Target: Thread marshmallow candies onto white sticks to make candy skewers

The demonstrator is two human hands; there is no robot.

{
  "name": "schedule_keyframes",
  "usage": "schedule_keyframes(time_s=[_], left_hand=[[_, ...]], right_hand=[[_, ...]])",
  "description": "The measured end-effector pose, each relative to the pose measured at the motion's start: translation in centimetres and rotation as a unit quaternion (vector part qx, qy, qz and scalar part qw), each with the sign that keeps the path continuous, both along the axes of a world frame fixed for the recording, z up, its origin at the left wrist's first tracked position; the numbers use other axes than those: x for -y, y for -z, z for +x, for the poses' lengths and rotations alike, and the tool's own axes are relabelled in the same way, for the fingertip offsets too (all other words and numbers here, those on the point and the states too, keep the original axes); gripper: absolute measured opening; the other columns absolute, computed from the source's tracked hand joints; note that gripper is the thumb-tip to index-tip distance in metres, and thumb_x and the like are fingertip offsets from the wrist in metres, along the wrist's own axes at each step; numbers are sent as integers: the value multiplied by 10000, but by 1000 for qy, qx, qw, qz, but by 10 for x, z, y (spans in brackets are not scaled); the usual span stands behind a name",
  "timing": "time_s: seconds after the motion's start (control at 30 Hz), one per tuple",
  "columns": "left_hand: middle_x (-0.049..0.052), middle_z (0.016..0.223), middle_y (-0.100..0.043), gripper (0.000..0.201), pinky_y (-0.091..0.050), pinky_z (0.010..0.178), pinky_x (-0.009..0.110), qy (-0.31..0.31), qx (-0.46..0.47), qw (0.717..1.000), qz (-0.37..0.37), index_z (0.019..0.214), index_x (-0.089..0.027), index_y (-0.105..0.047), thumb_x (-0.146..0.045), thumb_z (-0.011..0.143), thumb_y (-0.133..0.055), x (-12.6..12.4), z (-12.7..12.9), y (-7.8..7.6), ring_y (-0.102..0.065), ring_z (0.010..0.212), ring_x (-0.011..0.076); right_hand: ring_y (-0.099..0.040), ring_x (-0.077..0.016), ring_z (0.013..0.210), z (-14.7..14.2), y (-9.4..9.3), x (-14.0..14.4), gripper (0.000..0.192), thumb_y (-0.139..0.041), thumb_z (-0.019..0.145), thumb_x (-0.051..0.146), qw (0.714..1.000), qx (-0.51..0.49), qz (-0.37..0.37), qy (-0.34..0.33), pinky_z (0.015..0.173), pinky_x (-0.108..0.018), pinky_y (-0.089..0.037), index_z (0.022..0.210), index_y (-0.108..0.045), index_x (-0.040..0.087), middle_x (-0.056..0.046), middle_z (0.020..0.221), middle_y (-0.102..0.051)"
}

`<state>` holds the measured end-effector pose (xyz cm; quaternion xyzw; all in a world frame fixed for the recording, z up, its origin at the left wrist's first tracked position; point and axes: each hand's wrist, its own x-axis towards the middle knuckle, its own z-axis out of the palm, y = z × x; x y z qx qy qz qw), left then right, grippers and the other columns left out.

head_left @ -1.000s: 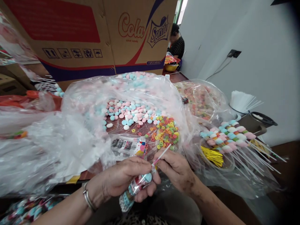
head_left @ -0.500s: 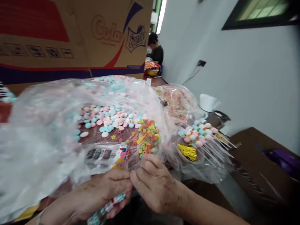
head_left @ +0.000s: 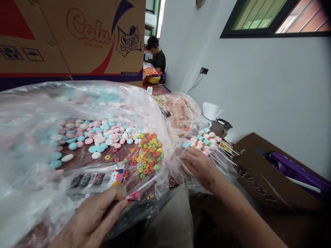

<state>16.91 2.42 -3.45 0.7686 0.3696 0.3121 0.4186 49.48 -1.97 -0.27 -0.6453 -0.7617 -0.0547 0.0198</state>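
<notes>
My left hand (head_left: 100, 213) has thumb and finger squeezed tight on a pink wrapper (head_left: 133, 196), and a white stick (head_left: 148, 183) pokes out of it toward 2 o'clock. Little candy rings (head_left: 148, 155) lie at 1 o'clock from that hand. My right hand (head_left: 200, 168) has bent fingers; I can't tell if they hold anything. Candy sticks (head_left: 207, 142) lie just beside it at 12 o'clock.

White stick (head_left: 147, 183), pink wrapper (head_left: 133, 196)
</notes>
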Motion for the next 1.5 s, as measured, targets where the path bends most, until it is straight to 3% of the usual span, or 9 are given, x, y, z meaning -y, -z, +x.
schedule_keyframes(time_s=[0.13,0.3,0.5,0.83,1.0,1.07,1.2,1.33,1.5], left_hand=[[-33,603,-545,320,-394,467,167,20,-29,994,-101,785,-245,-650,-486,962,-537,0,-8,10,-490,530,128],[-23,652,-543,409,-403,519,178,-1,-18,986,-163,777,-226,-644,-587,935,-534,7,-2,11,-468,574,130],[-22,635,-558,454,-402,470,174,-3,42,973,-225,717,-212,-660,-639,865,-620,5,2,10,-480,535,116],[-10,661,-664,405,-364,418,156,13,156,930,-331,709,-189,-696,-581,792,-758,2,5,10,-529,455,76],[-4,652,-693,381,-347,432,168,13,198,906,-375,715,-175,-655,-531,796,-766,9,26,-3,-553,437,79],[8,671,-712,379,-350,433,172,44,219,893,-391,718,-171,-632,-517,786,-773,12,37,-7,-565,427,79],[0,658,-711,373,-346,418,157,29,261,873,-411,718,-167,-586,-471,763,-797,13,48,-11,-564,409,66],[-19,638,-689,373,-379,411,152,-18,287,867,-407,722,-169,-554,-453,770,-790,9,44,-12,-544,401,56],[-41,593,-681,371,-368,376,147,-54,298,862,-408,822,-198,-530,-447,745,-792,7,42,-5,-532,372,70]], right_hand=[[-654,-225,923,51,14,-5,218,-573,861,22,995,66,-57,56,841,-314,-475,804,-720,172,-115,962,-740],[-662,-248,1027,54,30,-10,249,-532,898,43,986,113,-95,81,903,-329,-468,924,-761,139,-163,1133,-735],[-667,-266,979,52,11,-5,309,-488,926,57,983,111,-92,117,748,-312,-473,1100,-728,145,-147,1005,-746],[-635,-238,907,54,1,0,245,-470,962,160,982,10,21,186,773,-294,-457,844,-685,156,-127,914,-709],[-627,-138,733,-9,2,-3,274,-391,990,222,979,-147,56,131,646,-206,-457,917,-655,202,-15,829,-697],[-581,-131,651,-51,6,-5,234,-433,937,205,938,-336,68,51,598,-209,-436,805,-626,205,10,725,-647],[-566,-122,656,-112,13,-7,153,-494,832,134,851,-524,28,-40,621,-215,-432,752,-604,203,22,721,-623],[-543,-107,613,-126,16,-12,193,-487,836,112,811,-583,-33,-38,599,-207,-411,686,-567,202,43,648,-598],[-520,-99,599,-127,18,-15,257,-505,871,125,811,-580,-65,-30,599,-206,-401,627,-550,195,53,627,-582]])
